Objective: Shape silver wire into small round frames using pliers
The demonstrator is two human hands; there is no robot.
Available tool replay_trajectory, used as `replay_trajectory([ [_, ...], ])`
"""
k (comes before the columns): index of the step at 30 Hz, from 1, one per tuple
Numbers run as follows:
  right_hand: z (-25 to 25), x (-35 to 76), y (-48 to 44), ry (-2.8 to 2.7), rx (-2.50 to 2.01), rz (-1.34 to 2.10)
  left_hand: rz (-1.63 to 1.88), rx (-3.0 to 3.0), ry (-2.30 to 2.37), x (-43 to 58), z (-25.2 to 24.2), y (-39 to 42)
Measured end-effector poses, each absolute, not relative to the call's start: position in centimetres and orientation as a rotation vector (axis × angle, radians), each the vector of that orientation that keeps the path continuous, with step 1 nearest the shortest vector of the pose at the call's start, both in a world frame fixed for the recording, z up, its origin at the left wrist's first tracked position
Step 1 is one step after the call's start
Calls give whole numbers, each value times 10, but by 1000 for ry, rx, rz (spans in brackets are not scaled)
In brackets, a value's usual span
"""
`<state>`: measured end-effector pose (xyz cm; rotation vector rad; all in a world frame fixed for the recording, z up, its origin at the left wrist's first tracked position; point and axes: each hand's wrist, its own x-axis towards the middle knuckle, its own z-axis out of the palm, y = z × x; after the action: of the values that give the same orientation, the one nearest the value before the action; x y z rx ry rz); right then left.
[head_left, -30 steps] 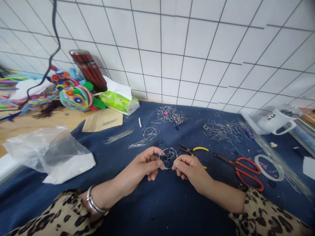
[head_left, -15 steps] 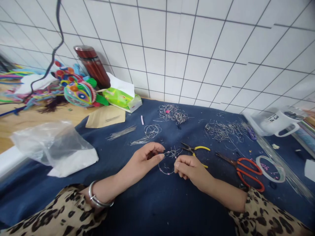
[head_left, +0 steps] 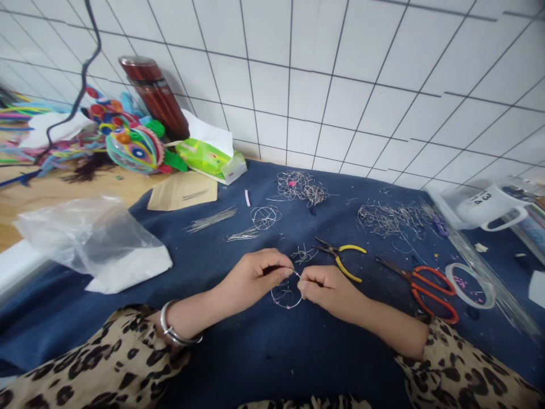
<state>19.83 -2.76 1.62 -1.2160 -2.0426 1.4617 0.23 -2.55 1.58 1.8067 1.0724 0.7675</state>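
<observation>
A thin wire ring [head_left: 288, 307] with small pink beads hangs between my two hands above the dark blue cloth. My left hand [head_left: 259, 278] pinches the top of the ring between thumb and fingers. On the ring's right side, the fingers of my right hand [head_left: 326, 289] are closed around the wire. Just behind the hands lies a small tangle of wire bits [head_left: 303, 254]. Pliers with yellow handles [head_left: 351, 248] rest open beyond my right hand, and scissors with orange handles [head_left: 434, 281] lie farther right.
A round dish of pink beads [head_left: 489, 298] sits at the right, near a white mug [head_left: 496, 207]. Wire heaps [head_left: 387, 218] and straight wire pieces [head_left: 213, 219] lie farther back. At left are a clear plastic bag [head_left: 89, 233], a green tissue pack [head_left: 208, 159] and a red thermos [head_left: 157, 99].
My left hand has moved slightly right, closing its pinch on the ring's top, nearer my right hand. The ring has turned a little, and the camera view has shifted slightly.
</observation>
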Motion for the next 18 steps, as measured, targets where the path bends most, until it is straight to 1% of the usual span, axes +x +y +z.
replay_trajectory([
  [10,18,197,-30,-1952,-1271,1489,893,1666,1324,-1,13,-25],
  [14,17,196,-31,-1950,-1278,1497,930,1632,1316,1,13,-26],
  [18,16,196,-31,-1921,-1306,1491,883,1636,1286,2,14,-26],
])
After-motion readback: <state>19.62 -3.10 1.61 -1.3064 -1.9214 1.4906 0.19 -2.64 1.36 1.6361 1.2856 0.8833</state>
